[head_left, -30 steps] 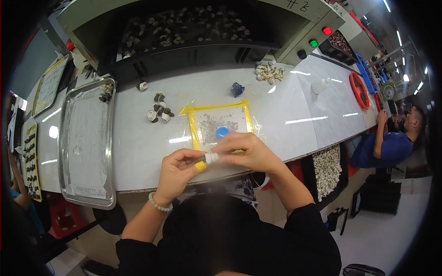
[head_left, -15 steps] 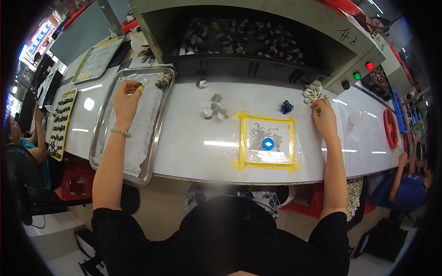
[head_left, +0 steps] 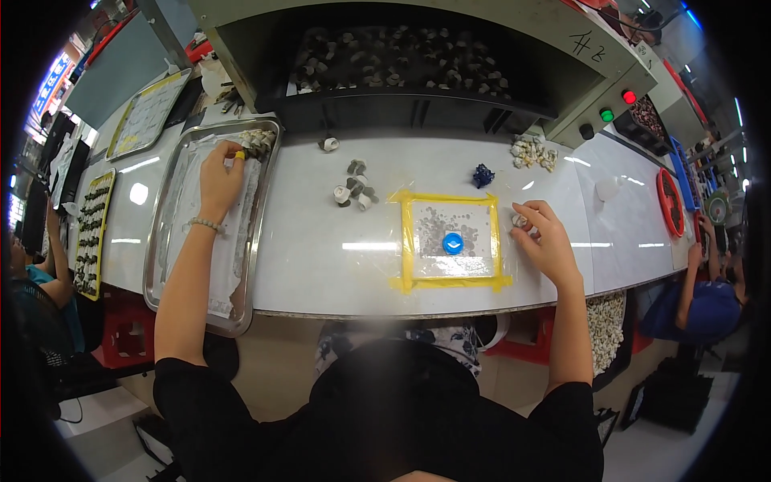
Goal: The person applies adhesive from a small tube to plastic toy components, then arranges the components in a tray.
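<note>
My left hand (head_left: 222, 185) is over the far end of a metal tray (head_left: 259, 241) lined with white paper. A yellow covering (head_left: 239, 154) shows on one of its fingertips. Its fingers are pinched beside a cluster of small grey-and-white pieces (head_left: 259, 143) in the tray's far right corner; what they hold is hidden. To the right, my right hand (head_left: 550, 245) pinches a small white piece (head_left: 520, 220) above the table, just right of a square framed in yellow tape (head_left: 408, 241). Inside that square, a round blue cap (head_left: 453, 243) sits on a grey-spotted white surface.
Beyond the square lie a dark blue crumpled lump (head_left: 483, 175) and a pile of pale pieces (head_left: 533, 153). Several grey-and-white pieces (head_left: 353, 186) rest mid-table. A machine housing (head_left: 562, 56) stands over a black tray (head_left: 353, 108) at the back. Other people work at both sides.
My left hand has moved its piece to the cluster in the tray's corner. My right hand has come away from the pale pile toward me, with a small white piece. The view has shifted slightly.
</note>
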The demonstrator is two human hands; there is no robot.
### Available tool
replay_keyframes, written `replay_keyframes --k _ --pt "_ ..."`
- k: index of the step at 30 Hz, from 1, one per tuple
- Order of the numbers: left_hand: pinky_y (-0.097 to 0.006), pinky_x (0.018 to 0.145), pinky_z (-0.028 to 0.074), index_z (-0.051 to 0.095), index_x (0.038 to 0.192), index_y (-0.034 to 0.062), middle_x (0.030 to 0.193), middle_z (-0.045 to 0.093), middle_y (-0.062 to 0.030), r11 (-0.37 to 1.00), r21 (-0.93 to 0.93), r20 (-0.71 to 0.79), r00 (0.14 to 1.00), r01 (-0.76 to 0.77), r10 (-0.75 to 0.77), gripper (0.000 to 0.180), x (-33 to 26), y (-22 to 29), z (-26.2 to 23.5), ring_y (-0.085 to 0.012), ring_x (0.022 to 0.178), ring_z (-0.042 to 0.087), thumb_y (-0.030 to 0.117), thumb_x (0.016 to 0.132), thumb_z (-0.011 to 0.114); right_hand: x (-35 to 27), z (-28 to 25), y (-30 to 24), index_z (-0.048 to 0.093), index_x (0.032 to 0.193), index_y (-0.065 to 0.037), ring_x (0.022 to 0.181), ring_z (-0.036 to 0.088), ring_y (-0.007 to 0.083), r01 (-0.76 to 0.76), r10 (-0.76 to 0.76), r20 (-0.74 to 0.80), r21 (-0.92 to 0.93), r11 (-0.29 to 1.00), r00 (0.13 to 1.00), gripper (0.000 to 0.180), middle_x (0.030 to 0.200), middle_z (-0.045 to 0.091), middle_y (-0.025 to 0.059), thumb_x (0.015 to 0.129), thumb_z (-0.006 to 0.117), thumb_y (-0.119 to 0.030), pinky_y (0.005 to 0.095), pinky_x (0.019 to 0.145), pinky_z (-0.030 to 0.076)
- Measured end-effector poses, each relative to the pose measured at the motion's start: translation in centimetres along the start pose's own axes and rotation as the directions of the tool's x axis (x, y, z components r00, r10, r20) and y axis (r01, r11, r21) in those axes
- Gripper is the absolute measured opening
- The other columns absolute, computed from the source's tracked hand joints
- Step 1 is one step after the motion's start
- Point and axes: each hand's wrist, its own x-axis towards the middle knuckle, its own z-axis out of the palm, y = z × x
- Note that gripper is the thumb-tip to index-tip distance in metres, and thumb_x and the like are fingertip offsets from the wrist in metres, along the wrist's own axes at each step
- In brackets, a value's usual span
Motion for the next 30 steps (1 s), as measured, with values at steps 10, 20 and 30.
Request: replay_keyframes --k 10,20,30 --pt "-0.037 0.083 0.044 0.056 0.101 0.0015 0.107 0.054 -0.0161 0.930 -0.130 0.196 0.911 -0.343 0.363 0.030 -3.6 10.4 0.8 -0.0317 0.096 0.053 0.008 0.073 0.064 -0.1 0.6 0.2 0.063 0.097 0.001 0.069 0.057 0.0178 0.007 -0.009 0.045 0.050 0.999 0.999 0.020 0.089 0.058 0.0079 0.077 0.062 0.000 0.0271 0.065 0.048" --pt "-0.036 0.073 0.046 0.056 0.096 0.0010 0.091 0.055 -0.0114 0.941 -0.280 0.488 0.817 -0.188 0.309 0.024 -6.7 14.0 2.6 -0.0285 0.088 0.055 -0.001 0.073 0.060 -1.6 3.3 -1.6 0.064 0.088 -0.003 0.073 0.059 0.0243 0.404 -0.422 -0.098 -0.163 0.900 0.901 0.017 0.086 0.064 0.0084 0.071 0.069 -0.004 0.0321 0.063 0.050" --pt "-0.035 0.073 0.044 0.059 0.098 0.0029 0.089 0.059 -0.0087 0.809 -0.367 0.460 0.667 -0.459 0.586 0.031 -12.9 17.4 0.7 -0.0269 0.085 0.054 -0.006 0.068 0.058 -1.8 3.4 -2.2 0.065 0.091 -0.002 0.078 0.058 0.0241 0.347 -0.350 -0.078 -0.048 0.937 0.934 0.020 0.084 0.062 0.0089 0.072 0.068 -0.003 0.0331 0.067 0.048"
